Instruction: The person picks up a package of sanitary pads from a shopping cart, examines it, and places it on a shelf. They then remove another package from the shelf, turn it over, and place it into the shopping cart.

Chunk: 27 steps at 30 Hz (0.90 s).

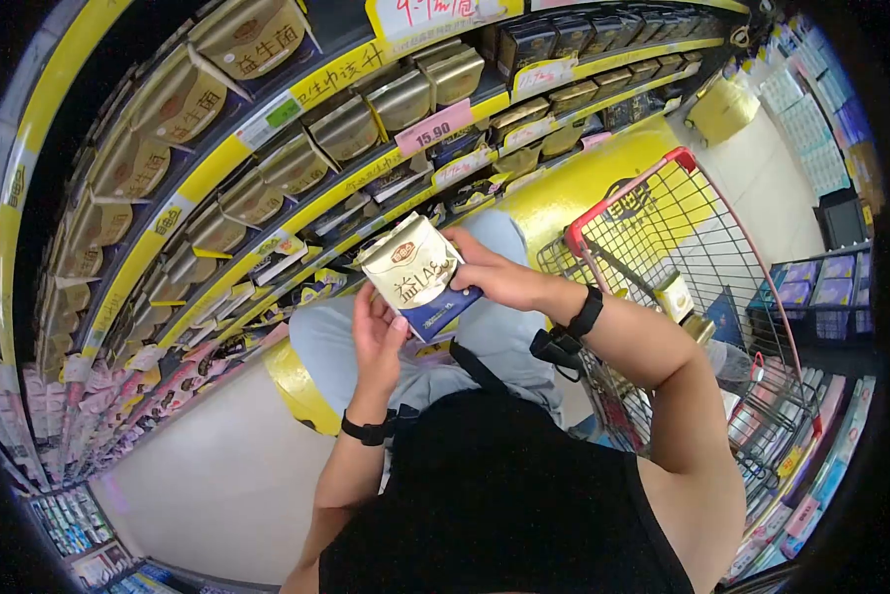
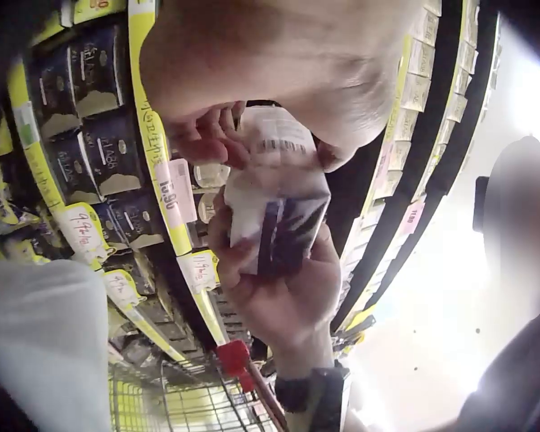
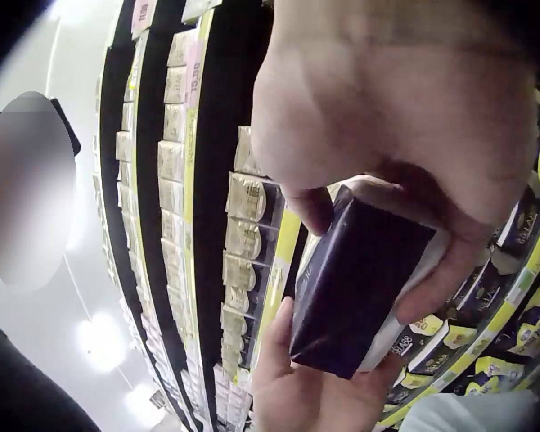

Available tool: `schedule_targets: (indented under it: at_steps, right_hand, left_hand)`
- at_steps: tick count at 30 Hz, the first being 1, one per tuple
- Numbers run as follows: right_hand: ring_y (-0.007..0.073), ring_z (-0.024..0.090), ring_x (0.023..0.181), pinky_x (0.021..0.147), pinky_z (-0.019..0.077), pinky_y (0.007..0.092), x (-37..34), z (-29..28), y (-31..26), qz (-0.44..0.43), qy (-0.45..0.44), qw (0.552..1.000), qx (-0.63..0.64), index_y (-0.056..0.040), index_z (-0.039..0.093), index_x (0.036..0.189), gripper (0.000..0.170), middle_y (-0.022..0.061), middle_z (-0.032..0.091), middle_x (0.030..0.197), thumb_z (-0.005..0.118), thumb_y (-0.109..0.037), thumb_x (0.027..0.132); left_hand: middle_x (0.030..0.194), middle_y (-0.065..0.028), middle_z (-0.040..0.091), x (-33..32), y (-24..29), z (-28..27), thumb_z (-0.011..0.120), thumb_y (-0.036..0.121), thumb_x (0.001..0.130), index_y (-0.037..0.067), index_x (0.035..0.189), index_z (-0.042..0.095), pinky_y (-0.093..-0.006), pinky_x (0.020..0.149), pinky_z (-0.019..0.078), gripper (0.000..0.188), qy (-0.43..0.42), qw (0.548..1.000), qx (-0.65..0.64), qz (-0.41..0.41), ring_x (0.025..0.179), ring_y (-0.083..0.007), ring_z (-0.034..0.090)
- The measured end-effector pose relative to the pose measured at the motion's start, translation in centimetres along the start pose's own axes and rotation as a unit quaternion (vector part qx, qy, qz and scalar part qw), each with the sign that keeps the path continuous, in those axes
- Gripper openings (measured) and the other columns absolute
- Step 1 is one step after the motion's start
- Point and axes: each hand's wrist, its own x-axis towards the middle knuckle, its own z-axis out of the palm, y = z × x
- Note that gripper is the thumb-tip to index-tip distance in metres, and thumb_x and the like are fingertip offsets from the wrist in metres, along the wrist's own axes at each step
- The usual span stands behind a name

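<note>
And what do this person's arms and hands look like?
The left hand and right hand are ungloved; the black fabric top is sleeveless. The left wears a black wristband; the right, a black wrist strap and boxy black device.

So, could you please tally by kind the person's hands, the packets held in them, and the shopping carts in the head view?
Hands: 2 (left hand, right hand)
Held cream-and-navy sanitary pad packet: 1
Wire shopping cart: 1
Total: 4

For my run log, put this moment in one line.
left hand: holds cream-and-navy boxy packet | right hand: grips same packet | red-edged wire cart: at right
</note>
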Motion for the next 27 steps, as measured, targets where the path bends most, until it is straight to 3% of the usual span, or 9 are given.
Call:
schedule_targets:
  at_steps: [2, 5, 11, 17, 20, 21, 24, 25, 27]
  right_hand:
    - [0.0201, 0.036, 0.138, 0.111, 0.0341, 0.0347, 0.1, -0.7, 0.0, 0.028, -0.013, 0.999, 0.028, -0.0020, 0.020, 0.152, 0.072, 0.0138, 0.041, 0.145, 0.050, -0.013, 0.088]
    - [0.0203, 0.040, 0.133, 0.110, 0.0332, 0.0329, 0.2, -0.3, 0.5, 0.004, 0.010, 0.995, 0.098, 0.0015, 0.026, 0.150, 0.065, 0.0154, 0.042, 0.143, 0.048, -0.027, 0.095]
    - [0.0203, 0.039, 0.135, 0.111, 0.0323, 0.0330, 0.0, -0.3, -0.2, 0.008, 0.002, 1.000, 0.029, 0.0011, 0.024, 0.151, 0.068, 0.0161, 0.042, 0.145, 0.041, -0.047, 0.106]
    - [0.0215, 0.041, 0.134, 0.112, 0.0332, 0.0339, -0.3, 0.3, -0.7, 0.002, 0.007, 1.000, 0.009, 0.0011, 0.028, 0.149, 0.065, 0.0156, 0.046, 0.142, 0.040, -0.046, 0.106]
    - [0.0249, 0.044, 0.132, 0.110, 0.0349, 0.0358, 0.1, 0.3, 1.2, -0.032, -0.037, 0.997, -0.067, 0.0015, 0.034, 0.146, 0.060, 0.0174, 0.051, 0.138, 0.038, -0.044, 0.108]
    - [0.0292, 0.048, 0.129, 0.109, 0.0366, 0.0375, 0.5, -0.7, 2.3, -0.022, -0.051, 0.975, -0.215, 0.0012, 0.039, 0.144, 0.054, 0.0200, 0.053, 0.135, 0.037, -0.040, 0.108]
    - [0.0235, 0.047, 0.122, 0.108, 0.0361, 0.0346, 0.4, -0.7, 2.6, 0.018, -0.078, 0.981, -0.176, 0.0010, 0.027, 0.152, 0.057, 0.0182, 0.050, 0.126, 0.033, -0.037, 0.110]
    - [0.0259, 0.046, 0.125, 0.109, 0.0349, 0.0347, 0.6, -0.9, 2.7, 0.022, -0.080, 0.979, -0.187, 0.0002, 0.022, 0.154, 0.057, 0.0179, 0.049, 0.131, 0.035, -0.034, 0.110]
    - [0.0265, 0.045, 0.128, 0.109, 0.0359, 0.0355, 0.3, -0.3, 2.7, -0.054, -0.029, 0.987, -0.150, -0.0010, 0.021, 0.154, 0.058, 0.0177, 0.049, 0.135, 0.041, -0.030, 0.108]
  left_hand:
    - [0.132, -0.0117, 0.056, 0.1, 0.3, 0.0, 0.065, 0.019, 0.096, 0.001, 0.147, 0.031, -0.0286, 0.092, 0.0479, 0.064, 0.001, 0.999, -0.028, -0.030, 0.115, -0.0168, 0.056]
    - [0.129, -0.0094, 0.060, 0.5, 0.3, -0.5, 0.065, 0.021, 0.097, 0.000, 0.142, 0.037, -0.0246, 0.085, 0.0486, 0.057, -0.013, 0.999, -0.020, -0.036, 0.110, -0.0134, 0.057]
    - [0.128, -0.0091, 0.060, 0.8, -0.3, -0.5, 0.062, 0.019, 0.099, 0.001, 0.139, 0.041, -0.0282, 0.093, 0.0483, 0.049, -0.011, 0.999, -0.024, -0.029, 0.115, -0.0147, 0.057]
    - [0.132, -0.0125, 0.056, 0.7, -0.1, -0.3, 0.067, 0.016, 0.096, 0.002, 0.138, 0.039, -0.0335, 0.104, 0.0429, 0.052, -0.010, 0.999, -0.026, -0.019, 0.121, -0.0184, 0.054]
    - [0.130, -0.0126, 0.053, 0.5, 0.5, 0.3, 0.074, 0.014, 0.090, 0.004, 0.134, 0.038, -0.0355, 0.106, 0.0412, 0.058, -0.039, 0.999, 0.024, 0.014, 0.122, -0.0190, 0.053]
    - [0.126, -0.0119, 0.052, 0.6, 0.9, 1.0, 0.079, 0.011, 0.085, 0.006, 0.130, 0.036, -0.0370, 0.105, 0.0428, 0.062, -0.026, 0.999, 0.039, 0.010, 0.122, -0.0192, 0.053]
    - [0.125, -0.0122, 0.052, 0.1, 0.9, 1.2, 0.078, 0.007, 0.085, 0.005, 0.129, 0.033, -0.0377, 0.103, 0.0446, 0.063, -0.050, 0.997, 0.042, -0.051, 0.120, -0.0193, 0.053]
    - [0.125, -0.0125, 0.052, 0.1, 0.7, 1.2, 0.075, 0.005, 0.087, 0.005, 0.129, 0.031, -0.0374, 0.101, 0.0459, 0.062, -0.059, 0.995, 0.049, -0.057, 0.119, -0.0192, 0.053]
    - [0.124, -0.0126, 0.052, 0.3, 0.8, 1.5, 0.075, 0.006, 0.088, 0.005, 0.129, 0.031, -0.0364, 0.101, 0.0458, 0.061, -0.049, 0.997, 0.049, -0.045, 0.118, -0.0186, 0.053]
